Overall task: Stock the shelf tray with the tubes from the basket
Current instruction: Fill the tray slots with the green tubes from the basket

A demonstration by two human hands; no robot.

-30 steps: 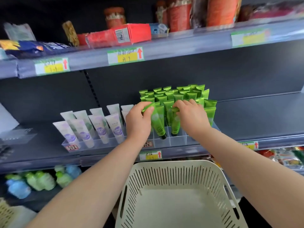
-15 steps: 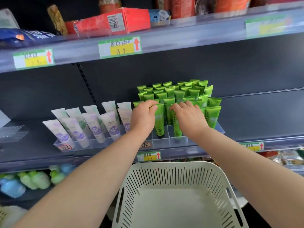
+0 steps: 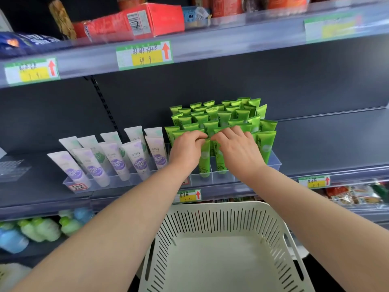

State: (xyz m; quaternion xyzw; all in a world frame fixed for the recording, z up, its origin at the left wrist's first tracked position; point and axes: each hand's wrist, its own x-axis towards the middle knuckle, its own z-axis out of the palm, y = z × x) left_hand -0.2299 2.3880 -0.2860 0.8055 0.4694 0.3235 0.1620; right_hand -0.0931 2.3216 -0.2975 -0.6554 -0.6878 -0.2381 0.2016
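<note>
**Item: two glossy green plastic squeeze tubes, front row.** The left front tube (image 3: 204, 163) and the right front tube (image 3: 220, 164) stand cap-down in adjoining front cells of the clear plastic compartmented shelf tray (image 3: 273, 165). They sit just ahead of the packed block of matching green tubes (image 3: 223, 116).

**Left hand** (image 3: 186, 151): my fingers are curled over the flat crimped end of the left front tube and grasp it there.

**Right hand** (image 3: 239, 153): my fingers lie nearly straight across the top of the right front tube. The thumb is hidden, so I cannot tell whether I pinch it or only press.

**Handling, judged:**
- Light.
- Soft-walled, so a squeeze at the middle would dent it.
- Slick foil finish.
- The crimp and the cap are the stiff parts; I take hold at the crimp and steer the cap into its cell.
- Each tube leans easily and could tip its neighbours.

**Source:** white slotted plastic basket (image 3: 210, 209), below my forearms. I see no tubes in it, so the stocking looks nearly done.

**Surface:** dark grey metal shelf (image 3: 326, 144), level, with a clear lip carrying yellow-and-green price labels (image 3: 189, 196).

**Surroundings:**
- White-and-lilac tubes (image 3: 115, 159) lean in the neighbouring clear tray on the left.
- A red carton (image 3: 155, 20) lies on the shelf above.
- Green and blue bottles (image 3: 42, 228) stand on the shelf below.
</note>
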